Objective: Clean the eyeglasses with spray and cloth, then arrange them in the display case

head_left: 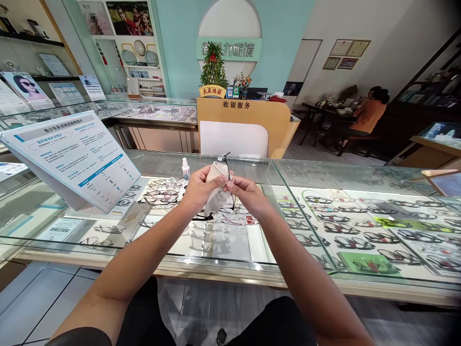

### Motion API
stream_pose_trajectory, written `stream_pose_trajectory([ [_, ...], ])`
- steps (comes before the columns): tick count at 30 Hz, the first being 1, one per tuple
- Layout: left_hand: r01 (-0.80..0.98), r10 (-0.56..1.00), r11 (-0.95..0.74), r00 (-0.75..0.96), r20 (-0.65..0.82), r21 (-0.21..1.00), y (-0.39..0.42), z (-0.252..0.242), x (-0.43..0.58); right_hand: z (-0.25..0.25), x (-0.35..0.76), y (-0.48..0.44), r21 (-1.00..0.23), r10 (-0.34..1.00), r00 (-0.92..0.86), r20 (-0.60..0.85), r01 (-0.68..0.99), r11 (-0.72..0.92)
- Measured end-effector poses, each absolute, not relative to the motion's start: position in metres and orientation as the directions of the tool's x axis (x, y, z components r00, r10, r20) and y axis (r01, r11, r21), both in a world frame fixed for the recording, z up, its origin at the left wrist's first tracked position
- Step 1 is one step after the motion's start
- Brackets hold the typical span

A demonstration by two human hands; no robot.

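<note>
Above the glass counter, my left hand [200, 188] is closed around a pale cleaning cloth [215, 174], part of which hangs below the fingers. A pair of dark-framed eyeglasses [233, 204] is held up between both hands, one temple pointing up and away. My right hand [246, 192] pinches the eyeglasses' frame between thumb and fingers, close against the cloth. The cloth and fingers hide much of the frame. Just beyond my left hand, a small white bottle [185, 169] stands upright on the counter.
The glass display counter [230, 265] holds many rows of eyeglasses [355, 242]. A tilted information sign [77, 158] stands at left. Behind are a wooden reception desk [248, 113] with a plant [213, 67] and a seated person in orange [370, 115].
</note>
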State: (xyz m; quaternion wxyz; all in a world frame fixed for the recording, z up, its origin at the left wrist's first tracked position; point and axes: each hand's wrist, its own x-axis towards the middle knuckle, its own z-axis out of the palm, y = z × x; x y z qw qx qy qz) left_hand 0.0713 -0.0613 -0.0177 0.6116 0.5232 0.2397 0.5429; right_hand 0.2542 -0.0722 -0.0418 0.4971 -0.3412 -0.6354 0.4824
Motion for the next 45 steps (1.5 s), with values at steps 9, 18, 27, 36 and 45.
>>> stream_pose_trajectory([
  [9, -0.447, 0.923, -0.126, 0.274, 0.269, 0.886, -0.064, -0.016, 0.074, -0.03, 0.246, -0.081, -0.942, 0.89, -0.31, 0.335, -0.078, 0.327],
  [18, -0.53, 0.942, -0.055, 0.252, 0.219, 0.846, -0.06, -0.017, 0.075, -0.032, 0.238, -0.084, -0.923, 0.872, -0.303, 0.383, -0.095, 0.373],
  [27, -0.537, 0.896, 0.025, 0.386, 0.219, 0.843, -0.053, -0.018, 0.068, -0.038, 0.246, -0.076, -0.934, 0.91, -0.227, 0.346, -0.175, 0.311],
  [36, -0.41, 0.884, -0.037, 0.411, 0.221, 0.911, -0.053, -0.022, 0.066, -0.037, 0.245, -0.076, -0.909, 0.884, -0.24, 0.4, -0.226, 0.35],
  [45, -0.455, 0.873, -0.111, 0.38, 0.305, 0.884, -0.058, -0.019, 0.069, -0.047, 0.246, -0.072, -0.937, 0.912, -0.227, 0.342, -0.151, 0.314],
])
